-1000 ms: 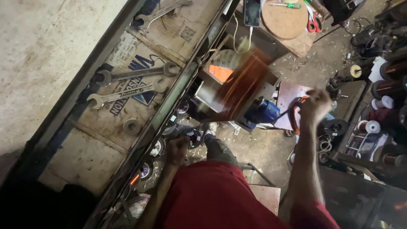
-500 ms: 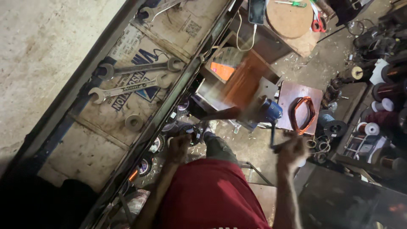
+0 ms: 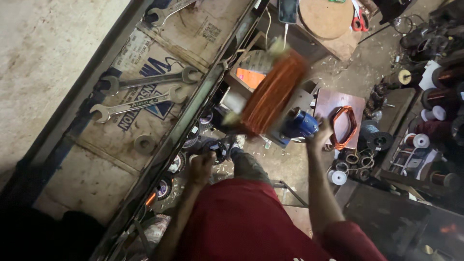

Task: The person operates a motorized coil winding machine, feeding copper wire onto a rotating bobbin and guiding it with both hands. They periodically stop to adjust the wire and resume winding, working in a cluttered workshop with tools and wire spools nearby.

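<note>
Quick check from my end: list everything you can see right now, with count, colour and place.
copper winding: one, orange, blurred as it spins, centre
blue handle: one, right of the winding
wire coil: one, orange, on a pinkish board, right
spanners: two whole, grey, on cardboard, left; part of a third at top
tape ring: one, grey-brown, below the spanners
phone: one, dark, top centre
round board: one, brown, top
scissors: one, red-handled, top right
wire spools: several, white and copper, right
left hand: at the bench edge
right hand: by the blue handle
</note>
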